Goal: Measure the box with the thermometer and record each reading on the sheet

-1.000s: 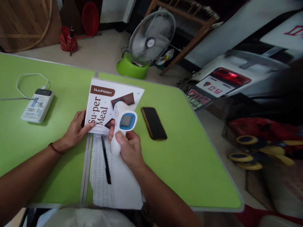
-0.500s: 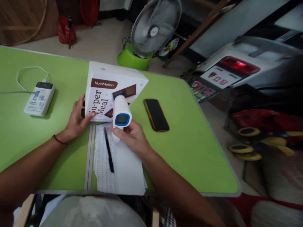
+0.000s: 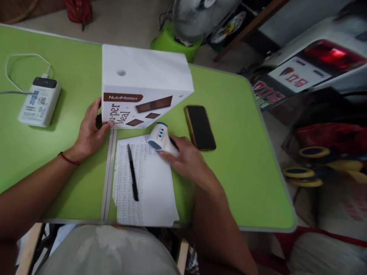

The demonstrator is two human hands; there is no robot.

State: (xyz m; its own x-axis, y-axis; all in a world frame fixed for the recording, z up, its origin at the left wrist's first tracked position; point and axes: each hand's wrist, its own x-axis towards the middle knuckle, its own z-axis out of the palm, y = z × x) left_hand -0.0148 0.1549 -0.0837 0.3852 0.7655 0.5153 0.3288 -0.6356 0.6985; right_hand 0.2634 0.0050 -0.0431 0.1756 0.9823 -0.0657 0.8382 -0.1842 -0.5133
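Observation:
A white NutriMotion box (image 3: 146, 72) stands on the green table, its printed front towards me. My left hand (image 3: 91, 131) grips its lower left edge, thumb on the front and fingers round the side. In my right hand (image 3: 187, 158) is a white and blue infrared thermometer (image 3: 159, 136), its handle wrapped by the fingers and its small screen turned towards me. It lies low over the top of a stack of paper (image 3: 156, 183), in front of the box. A black pen (image 3: 132, 172) rests on the written sheet.
A dark phone in a brown case (image 3: 200, 127) lies right of the box. On the left, a white power bank (image 3: 41, 102) has a cable (image 3: 27, 55) plugged in. Beyond the green table (image 3: 235, 183) stand a fan (image 3: 197, 19) and a white scooter (image 3: 309, 49).
My right hand has brought the thermometer down and to the right, away from the box front. The box now tilts or sits so that more of its top shows. My left hand stays on it.

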